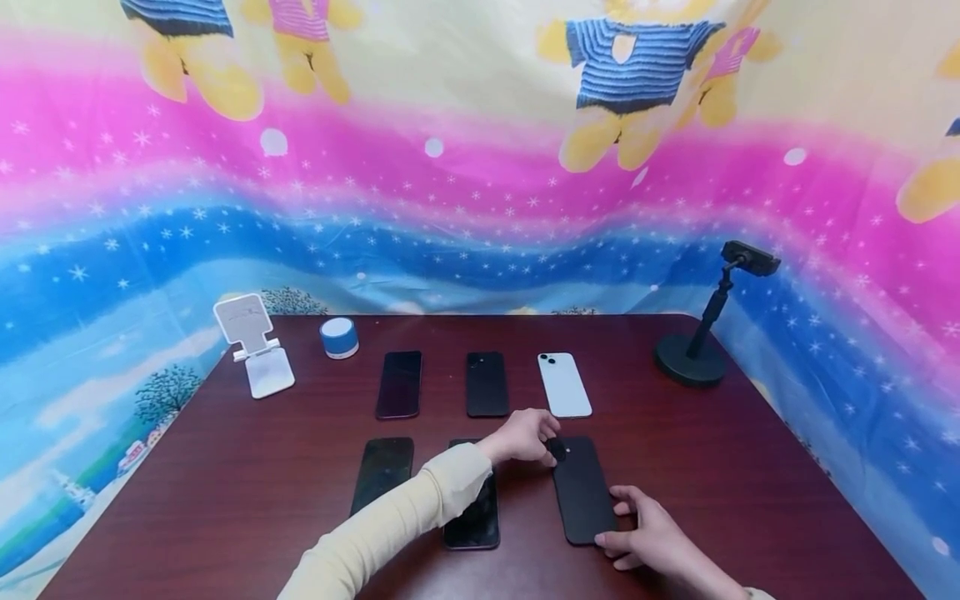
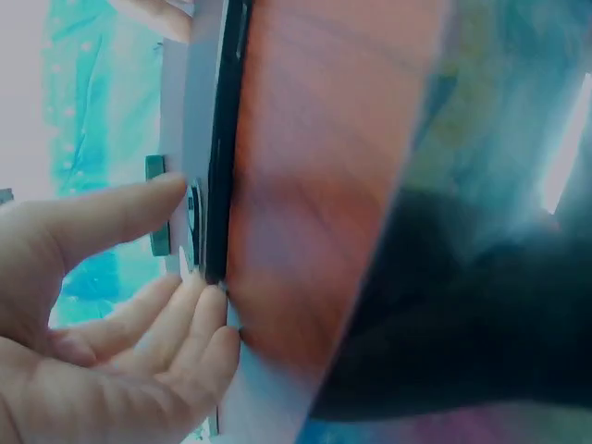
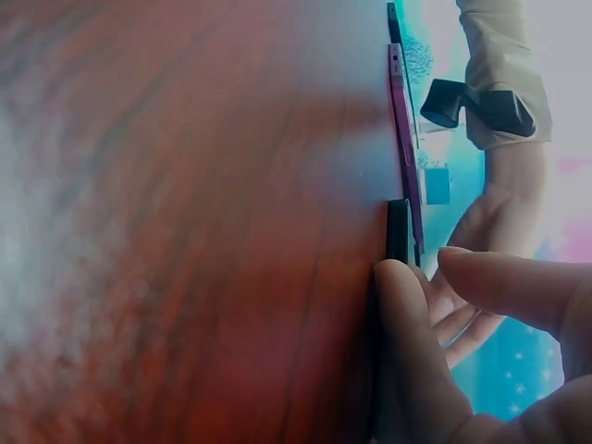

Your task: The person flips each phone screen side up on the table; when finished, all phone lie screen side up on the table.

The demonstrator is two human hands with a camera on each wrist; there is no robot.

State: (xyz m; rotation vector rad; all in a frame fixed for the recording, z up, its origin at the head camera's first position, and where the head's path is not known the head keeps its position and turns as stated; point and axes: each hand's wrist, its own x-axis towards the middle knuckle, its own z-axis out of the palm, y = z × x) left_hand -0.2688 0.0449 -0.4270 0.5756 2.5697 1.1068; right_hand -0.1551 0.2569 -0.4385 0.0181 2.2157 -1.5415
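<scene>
A black smartphone (image 1: pixel 583 492) lies back up on the table, with its camera bump at the far left corner. My left hand (image 1: pixel 525 435) reaches across to that corner; in the left wrist view its thumb is by the camera bump and its fingertips (image 2: pixel 213 301) meet the phone's end. At the near right corner, my right hand (image 1: pixel 648 533) touches the phone's edge with spread thumb and fingers. In the right wrist view a fingertip (image 3: pixel 396 277) rests along the phone's side. My left forearm passes over a dark smartphone (image 1: pixel 472 521) and partly covers another (image 1: pixel 382 471).
Behind stand a dark phone (image 1: pixel 399 383), a black phone (image 1: pixel 487 383) and a white phone (image 1: pixel 566 385), all lying flat in a row. A white folding stand (image 1: pixel 258 346) and a blue cylinder (image 1: pixel 340 338) are at back left, a black stand (image 1: pixel 701 333) at back right.
</scene>
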